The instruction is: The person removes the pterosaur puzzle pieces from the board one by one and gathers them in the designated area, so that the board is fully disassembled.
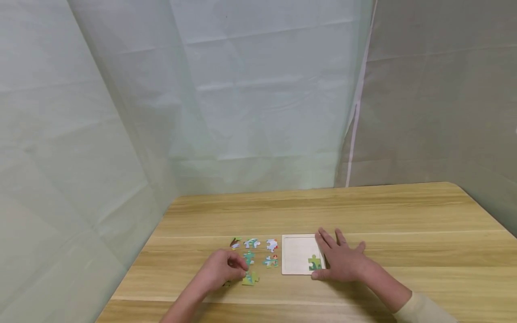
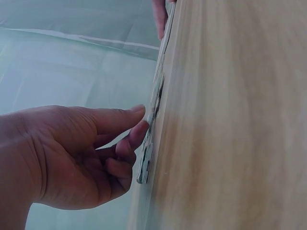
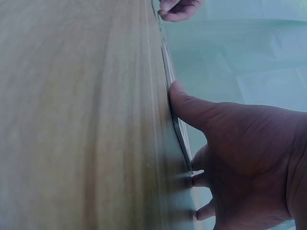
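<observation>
Fingers of left hand (image 1: 220, 269) pinch puzzle piece (image 1: 249, 279); right hand (image 1: 341, 260) flat on tray (image 1: 296, 253).

Soft even light, blurred wrist views

Table (image 1: 363, 211): light wood grain, yellowish.
Puzzle tray (image 1: 296, 251): pale cream.
Piece in tray (image 1: 314, 263): green.
Loose pieces (image 1: 258, 253): teal, white, red and green print.
Backdrop (image 1: 258, 89): pale grey-green.
Sleeve (image 1: 424, 309): cream.

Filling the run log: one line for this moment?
left hand: pinches puzzle piece | right hand: flat on puzzle tray | one piece placed
</observation>
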`<action>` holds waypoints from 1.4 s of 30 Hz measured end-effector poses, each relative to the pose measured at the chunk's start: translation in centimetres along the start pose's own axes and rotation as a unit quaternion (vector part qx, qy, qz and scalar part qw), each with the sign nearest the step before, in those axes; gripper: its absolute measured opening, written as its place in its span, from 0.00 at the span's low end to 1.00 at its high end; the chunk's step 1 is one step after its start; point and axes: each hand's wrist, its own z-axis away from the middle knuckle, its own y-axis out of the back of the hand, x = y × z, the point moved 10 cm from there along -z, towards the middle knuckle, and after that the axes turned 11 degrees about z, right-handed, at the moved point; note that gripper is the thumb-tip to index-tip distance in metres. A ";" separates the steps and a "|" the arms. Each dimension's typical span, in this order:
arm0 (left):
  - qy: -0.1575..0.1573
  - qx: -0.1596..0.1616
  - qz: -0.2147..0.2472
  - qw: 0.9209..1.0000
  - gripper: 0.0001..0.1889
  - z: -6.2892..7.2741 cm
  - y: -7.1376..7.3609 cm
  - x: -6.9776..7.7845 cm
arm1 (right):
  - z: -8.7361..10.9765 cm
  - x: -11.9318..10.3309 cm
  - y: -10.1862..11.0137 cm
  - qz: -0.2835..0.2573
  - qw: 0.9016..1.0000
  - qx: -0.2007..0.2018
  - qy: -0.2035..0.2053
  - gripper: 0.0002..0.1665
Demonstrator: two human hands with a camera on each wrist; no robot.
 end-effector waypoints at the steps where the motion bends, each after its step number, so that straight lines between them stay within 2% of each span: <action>1: 0.000 0.003 -0.001 1.000 0.05 0.0 0.0 0.1 | 0.0 0.0 0.0 0.001 1.000 0.000 0.000 0.66; 4: -0.007 0.010 -0.005 1.000 0.06 -0.1 -0.1 0.5 | 0.1 0.0 0.1 0.002 1.000 0.002 0.002 0.66; 7: -0.029 0.009 -0.012 0.999 0.05 -0.3 -0.5 1.3 | 0.0 0.0 0.2 0.003 1.000 0.003 0.002 0.66; 11: -0.066 0.002 -0.031 0.997 0.04 -0.9 -1.6 2.6 | 0.0 0.0 0.2 0.001 1.000 0.004 0.004 0.66; 15: -0.086 -0.008 -0.037 0.996 0.04 -1.6 -2.8 3.6 | -0.2 -0.1 0.1 -0.001 1.000 0.004 0.003 0.67; 22: -0.093 -0.021 -0.011 0.995 0.05 -2.6 -4.8 4.6 | -0.5 -0.5 0.0 0.000 1.000 0.002 0.003 0.66; 31: -0.103 -0.036 -0.012 0.994 0.06 -4.5 -8.2 5.9 | -0.6 -0.6 0.1 0.001 1.000 0.003 -0.006 0.66; 37: -0.108 -0.058 -0.002 0.992 0.08 -5.5 -10.6 7.0 | -0.5 -0.6 0.2 0.002 1.000 0.000 -0.007 0.67; 42: -0.109 -0.064 -0.001 0.992 0.11 -6.0 -11.9 7.5 | -0.6 -0.7 0.3 -0.001 1.000 0.004 -0.002 0.66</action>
